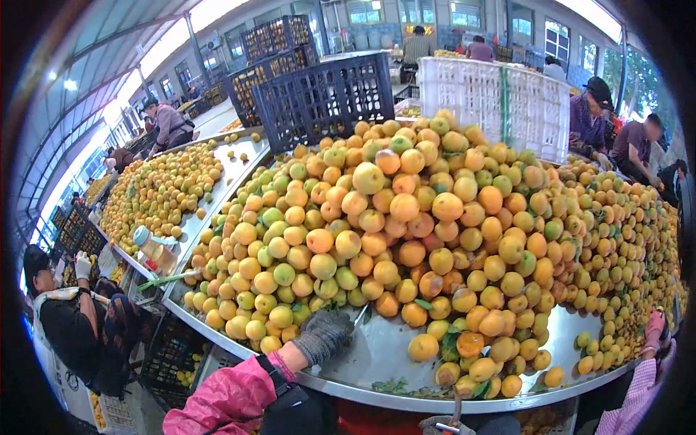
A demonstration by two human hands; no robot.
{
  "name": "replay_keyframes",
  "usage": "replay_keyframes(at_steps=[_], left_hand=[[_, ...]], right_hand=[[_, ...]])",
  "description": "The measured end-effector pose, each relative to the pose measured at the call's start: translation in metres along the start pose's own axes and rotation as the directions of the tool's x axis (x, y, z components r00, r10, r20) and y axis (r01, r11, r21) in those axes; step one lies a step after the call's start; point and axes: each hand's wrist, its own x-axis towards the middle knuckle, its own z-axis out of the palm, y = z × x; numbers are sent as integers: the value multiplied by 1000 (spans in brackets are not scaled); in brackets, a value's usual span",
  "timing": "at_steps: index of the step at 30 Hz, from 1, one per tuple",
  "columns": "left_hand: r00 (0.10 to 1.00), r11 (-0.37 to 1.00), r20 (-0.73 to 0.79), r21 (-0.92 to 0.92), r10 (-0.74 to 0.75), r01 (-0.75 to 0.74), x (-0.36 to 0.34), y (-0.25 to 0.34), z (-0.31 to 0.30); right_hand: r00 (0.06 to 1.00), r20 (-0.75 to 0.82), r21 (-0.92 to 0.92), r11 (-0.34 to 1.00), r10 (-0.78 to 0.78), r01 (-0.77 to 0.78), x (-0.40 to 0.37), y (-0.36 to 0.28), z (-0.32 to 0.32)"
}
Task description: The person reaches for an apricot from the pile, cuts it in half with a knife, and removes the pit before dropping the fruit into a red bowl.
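Hundreds of yellow, orange and green fruit (406,210), far too many to count, sit in one big heap on the round steel table (384,348), filling it from 9 to 3 o'clock. One second heap (156,188) lies on another table at 10 o'clock. At 12 o'clock stand one white crate (500,101) and at least three dark crates (322,98). One bottle (154,246) sits at 9 o'clock.

My left hand (322,335), gloved in grey, rests at 7 o'clock against the heap's near edge, fingers curled together. Whether they clamp a fruit I cannot tell. My right hand (438,424) barely shows at 6 o'clock, and I cannot tell its grip.

I judge I am picking through the edge fruit. The next move calls for closing on one piece without starting a slide.
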Motion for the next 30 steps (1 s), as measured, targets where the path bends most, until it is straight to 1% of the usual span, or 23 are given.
replay_keyframes(at_steps=[2,3,4,6,7,10,14,16,17,19,20,22,23,24,26,27,29,30], left_hand=[[995,995,-54,-46,81,-83,-3,-7,14],[1000,999,0,-32,16,-16,-2,-5,14],[1000,999,9,-31,9,-8,-3,-4,12],[1000,995,-12,-94,-16,15,-9,-1,6],[996,994,-73,-84,58,-64,-10,-2,5],[1000,996,-17,-80,26,-27,-9,2,1],[1000,997,13,-75,4,-3,-7,0,2],[995,997,82,-65,54,-49,-4,-6,5],[994,997,92,-64,52,-46,-7,-9,5],[989,963,-43,-227,139,-145,-21,-17,1],[990,964,-27,-226,135,-138,-28,-19,1],[995,999,91,-14,-30,31,-40,-20,3],[996,999,81,43,-31,28,-43,-18,3],[996,999,84,38,-31,28,-41,-15,2],[960,973,165,-12,-225,230,-34,-6,-5],[963,974,160,-22,-218,224,-33,-7,-6],[985,991,139,-78,-98,110,-34,-10,-6],[986,991,138,-81,-96,108,-31,-12,-2]], right_hand=[[1000,29,32,999,8,-9,-3,3,-1],[999,31,31,999,15,-16,-5,3,-3],[999,37,25,1000,-1,0,-5,2,-3],[998,53,21,999,-26,25,-6,0,-1],[999,44,5,1000,-21,21,-7,0,-2],[998,53,45,999,-22,19,-8,-1,-8],[999,39,83,996,-15,12,-5,4,-12],[999,35,100,995,-8,4,-5,3,-12],[1000,31,111,994,1,-5,-6,2,-12],[999,36,95,995,27,-30,-8,-1,-13],[999,35,76,996,38,-41,-8,-2,-14],[996,55,86,994,65,-70,-8,-6,-15],[996,52,66,995,71,-74,-7,-8,-15],[996,49,45,996,73,-76,-7,-9,-14],[995,45,47,995,89,-91,-6,-8,-11],[995,34,56,994,93,-95,-5,-8,-10],[995,16,46,994,96,-96,-5,-11,-8],[995,15,45,994,103,-104,-4,-11,-7]])
